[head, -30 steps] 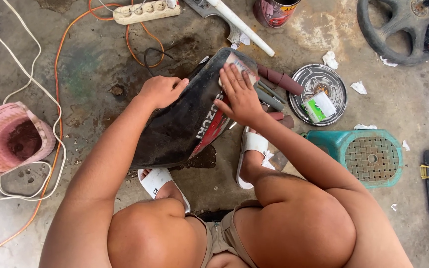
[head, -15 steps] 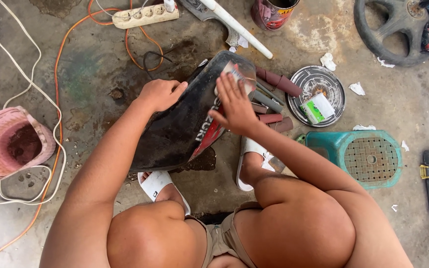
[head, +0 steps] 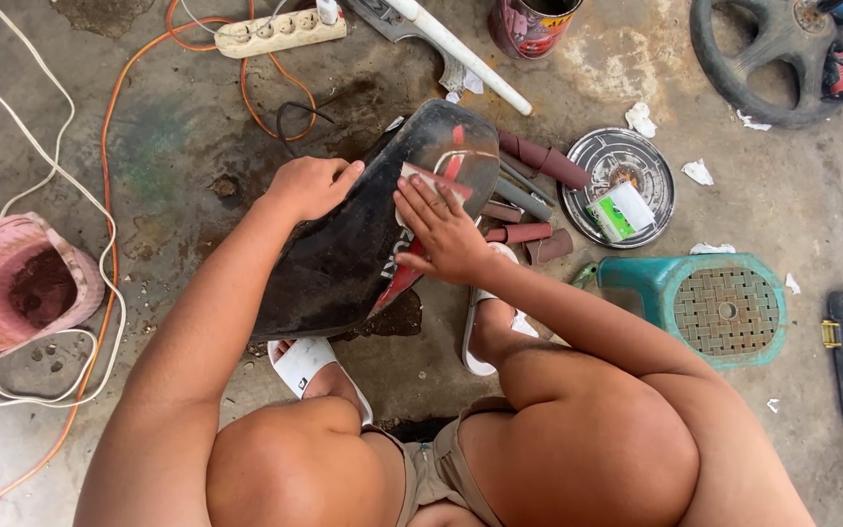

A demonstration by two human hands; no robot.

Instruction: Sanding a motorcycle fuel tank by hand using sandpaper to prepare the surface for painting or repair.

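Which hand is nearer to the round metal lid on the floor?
Right. The right hand lies flat on the black panel, just left of the round metal lid; the left hand grips the panel's far left edge.

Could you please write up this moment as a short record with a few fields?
Setting: concrete floor, seen from above
Left hand: grips the edge of a black panel
Right hand: presses a piece of sandpaper flat on the panel
Beside panel: sandpaper rolls, round metal lid, green stool
Left side: pink basket, orange cable, power strip
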